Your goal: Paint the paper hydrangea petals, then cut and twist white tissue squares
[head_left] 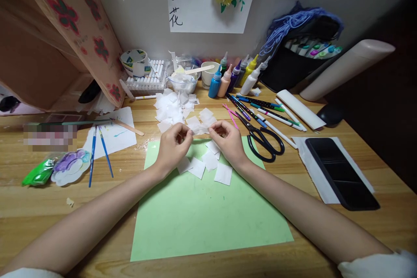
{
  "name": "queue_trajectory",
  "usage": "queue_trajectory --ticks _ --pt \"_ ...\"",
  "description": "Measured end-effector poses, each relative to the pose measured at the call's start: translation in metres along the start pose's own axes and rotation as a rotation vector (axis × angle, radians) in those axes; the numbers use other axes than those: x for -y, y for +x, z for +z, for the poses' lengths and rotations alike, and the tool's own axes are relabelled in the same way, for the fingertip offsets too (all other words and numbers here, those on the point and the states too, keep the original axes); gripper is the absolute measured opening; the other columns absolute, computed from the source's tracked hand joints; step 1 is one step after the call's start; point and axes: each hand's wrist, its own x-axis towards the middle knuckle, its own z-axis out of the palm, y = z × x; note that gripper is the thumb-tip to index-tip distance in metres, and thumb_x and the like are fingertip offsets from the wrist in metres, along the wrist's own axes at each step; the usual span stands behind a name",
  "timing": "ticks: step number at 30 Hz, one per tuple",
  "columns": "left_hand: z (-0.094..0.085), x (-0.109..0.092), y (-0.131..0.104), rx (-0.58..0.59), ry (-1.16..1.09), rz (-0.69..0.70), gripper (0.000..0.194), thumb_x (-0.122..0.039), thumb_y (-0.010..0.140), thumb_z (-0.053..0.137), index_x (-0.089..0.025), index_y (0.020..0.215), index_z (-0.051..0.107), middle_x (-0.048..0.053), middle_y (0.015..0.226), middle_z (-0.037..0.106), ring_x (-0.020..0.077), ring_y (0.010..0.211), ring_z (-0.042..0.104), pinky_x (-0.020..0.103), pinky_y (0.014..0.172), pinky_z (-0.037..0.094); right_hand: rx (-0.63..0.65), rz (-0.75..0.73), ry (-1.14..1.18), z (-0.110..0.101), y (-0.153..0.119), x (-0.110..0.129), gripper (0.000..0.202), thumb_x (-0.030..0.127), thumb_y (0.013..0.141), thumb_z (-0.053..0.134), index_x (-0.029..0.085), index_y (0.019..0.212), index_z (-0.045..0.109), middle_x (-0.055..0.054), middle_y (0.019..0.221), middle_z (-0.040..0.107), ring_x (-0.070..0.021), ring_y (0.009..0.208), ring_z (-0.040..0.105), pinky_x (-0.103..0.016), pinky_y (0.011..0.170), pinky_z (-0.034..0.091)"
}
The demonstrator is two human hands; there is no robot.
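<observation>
A small piece of thin white paper is stretched between my two hands over the top edge of a green sheet. My left hand pinches its left end between thumb and forefinger. On the other end, my right hand has the same closed pinch. Several white paper squares lie on the green sheet, just below and between the hands. Beyond my left hand is a loose pile of white paper pieces. Black-handled scissors rest to the right of my right hand, partly over the sheet's corner.
Paint bottles, a plastic bowl and a marker rack line the wall. Pens lie right of centre, and a phone lies farther right. At left are paintbrushes, a palette and a cardboard box.
</observation>
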Motion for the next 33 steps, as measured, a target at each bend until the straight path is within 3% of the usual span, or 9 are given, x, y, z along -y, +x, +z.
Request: queue_trajectory --ticks 9,15,17,20,23,27,29,33 --pt "0.0 0.005 0.003 -0.141 -0.026 -0.088 0.016 -0.023 0.08 0.052 -0.018 0.065 0.05 -0.003 0.059 0.049 0.01 0.053 0.044 0.023 0.051 0.036 -0.083 0.048 -0.048 -0.001 0.0 0.002 0.01 0.027 0.073 0.06 0.017 0.073 0.056 -0.001 0.069 0.056 -0.0119 0.058 0.047 -0.025 0.055 0.038" --pt "-0.001 0.011 0.006 -0.19 0.058 -0.145 0.017 -0.026 0.083 0.05 -0.018 0.068 0.055 -0.001 0.062 0.055 0.0128 0.058 0.049 0.027 0.056 0.038 -0.133 0.031 -0.188 -0.004 0.003 -0.001 0.013 0.029 0.076 0.058 0.017 0.079 0.06 -0.005 0.078 0.06 -0.0151 0.066 0.049 -0.028 0.062 0.04" --pt "-0.001 0.012 0.006 -0.173 0.092 -0.134 0.015 -0.028 0.084 0.049 -0.018 0.075 0.058 0.001 0.065 0.057 0.0137 0.06 0.05 0.028 0.057 0.038 -0.117 -0.022 -0.24 -0.004 0.003 -0.002 0.012 0.028 0.078 0.057 0.018 0.084 0.06 -0.006 0.086 0.062 -0.0162 0.072 0.05 -0.03 0.066 0.041" --pt "0.0 0.014 0.006 -0.146 0.113 -0.097 0.019 -0.025 0.085 0.048 -0.018 0.1 0.058 0.005 0.09 0.061 0.0156 0.073 0.054 0.032 0.068 0.042 -0.092 -0.139 -0.29 -0.007 0.005 0.002 0.013 0.024 0.078 0.056 0.019 0.09 0.058 -0.005 0.093 0.06 -0.0163 0.077 0.051 -0.03 0.069 0.041" --pt "0.001 0.017 0.006 -0.176 0.126 -0.082 0.031 -0.021 0.084 0.048 -0.019 0.115 0.049 0.01 0.11 0.051 0.0184 0.089 0.053 0.037 0.081 0.043 0.129 -0.265 -0.373 -0.02 0.013 0.01 0.005 0.019 0.076 0.059 0.019 0.081 0.06 -0.003 0.084 0.056 -0.0161 0.079 0.052 -0.028 0.07 0.041" --pt "0.002 0.017 0.005 -0.223 0.086 -0.065 0.031 -0.017 0.082 0.048 -0.022 0.112 0.045 0.01 0.115 0.041 0.021 0.1 0.048 0.04 0.086 0.042 0.691 -0.28 -0.499 -0.045 0.028 0.026 0.007 0.016 0.067 0.065 0.02 0.073 0.065 -0.001 0.078 0.055 -0.0147 0.074 0.053 -0.027 0.066 0.042" --pt "0.002 0.015 0.004 -0.231 0.073 -0.058 0.03 -0.016 0.081 0.048 -0.022 0.109 0.043 0.009 0.116 0.04 0.0205 0.1 0.048 0.04 0.085 0.042 0.787 -0.308 -0.565 -0.052 0.031 0.032 0.01 0.015 0.065 0.066 0.02 0.073 0.066 -0.001 0.078 0.056 -0.0152 0.074 0.053 -0.027 0.067 0.041" --pt "0.002 0.012 0.003 -0.256 0.049 -0.023 0.03 -0.013 0.079 0.049 -0.022 0.106 0.041 0.008 0.114 0.044 0.0197 0.098 0.048 0.037 0.082 0.043 0.76 -0.389 -0.667 -0.052 0.028 0.035 0.006 0.014 0.066 0.065 0.02 0.067 0.065 -0.002 0.076 0.057 -0.0164 0.075 0.052 -0.028 0.067 0.04"
